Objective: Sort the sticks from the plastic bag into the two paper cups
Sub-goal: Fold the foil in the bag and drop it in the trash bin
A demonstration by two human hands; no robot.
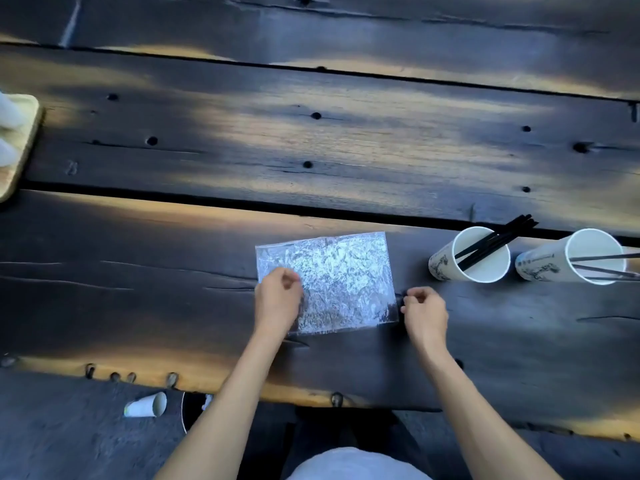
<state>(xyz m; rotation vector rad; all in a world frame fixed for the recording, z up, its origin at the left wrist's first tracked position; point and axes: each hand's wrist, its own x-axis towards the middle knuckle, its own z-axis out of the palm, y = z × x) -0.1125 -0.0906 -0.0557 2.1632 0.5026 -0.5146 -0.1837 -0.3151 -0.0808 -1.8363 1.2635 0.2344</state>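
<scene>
A crinkled clear plastic bag (332, 271) lies flat on the dark wooden table (311, 140). My left hand (277, 299) rests on the bag's left part with curled fingers pinching the film. At the bag's right edge, my right hand (424, 313) pinches with thumb and fingers; what sits between them is too small to tell. To the right stand two paper cups. The nearer cup (446, 261) holds several black sticks (498, 237). The farther cup (540, 263) holds grey sticks (606, 265). No sticks show inside the bag.
A light wooden tray (24, 147) with white objects sits at the table's left edge. Another paper cup (145, 405) lies on the ground below the table's front edge. Dark gaps run between the planks.
</scene>
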